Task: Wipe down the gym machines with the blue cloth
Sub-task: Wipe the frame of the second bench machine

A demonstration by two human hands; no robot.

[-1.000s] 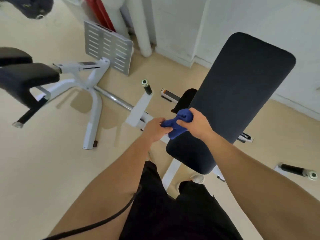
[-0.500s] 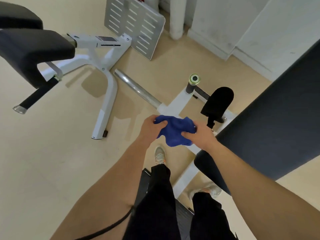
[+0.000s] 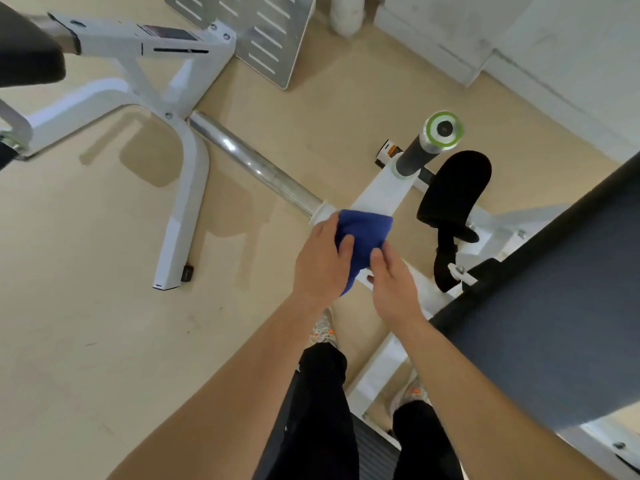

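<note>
Blue cloth [image 3: 363,230] bunched in both grips: left hand [image 3: 320,266] clutching, right hand [image 3: 394,287] pinching.

The cloth [image 3: 363,233] sat between both hands, the left hand [image 3: 320,261] gripping its left side and the right hand [image 3: 394,289] at its right edge, in front of the sloping post [image 3: 381,195] of the nearer machine. A metal bar [image 3: 256,164] ran from that post up and left to the legged frame [image 3: 180,188] of a second machine. Beyond the post stood a handle grip [image 3: 426,147], a small pad [image 3: 453,192] just to its right. The backrest pad [image 3: 554,306] filled the right side. A slotted plate [image 3: 263,32] stood behind the second frame, on the floor [image 3: 86,341].
</note>
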